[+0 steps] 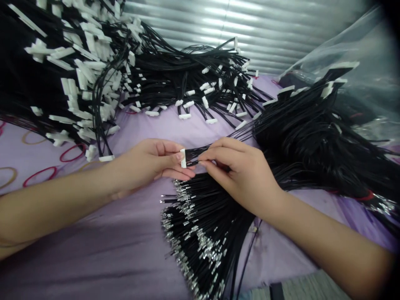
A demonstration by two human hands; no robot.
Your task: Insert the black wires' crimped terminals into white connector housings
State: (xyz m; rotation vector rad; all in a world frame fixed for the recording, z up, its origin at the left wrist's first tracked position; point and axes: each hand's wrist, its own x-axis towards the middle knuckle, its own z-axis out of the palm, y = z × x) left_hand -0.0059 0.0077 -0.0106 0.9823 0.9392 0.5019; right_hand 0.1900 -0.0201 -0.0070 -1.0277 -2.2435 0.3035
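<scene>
Between the thumb and fingers of my left hand (165, 160) is a white plug connector (183, 158), standing on its short end. Several black wires (195, 153) run from the connector to the right. My right hand (239, 168) pinches a black wire close to the connector, thumb against forefinger. Whether that wire's tip is fully seated inside the connector I cannot tell. Just below both hands, a fanned bundle of loose black wires (215, 208) with shiny metal terminals lies on the purple cloth (125, 246).
At the left is a large heap of wires with white connectors (84, 71). Another connector pile (187, 79) lies at the back, before a corrugated metal wall (212, 21). A thick black wire bundle (306, 129) and clear plastic (368, 91) are at the right. Rubber bands (40, 176) lie left.
</scene>
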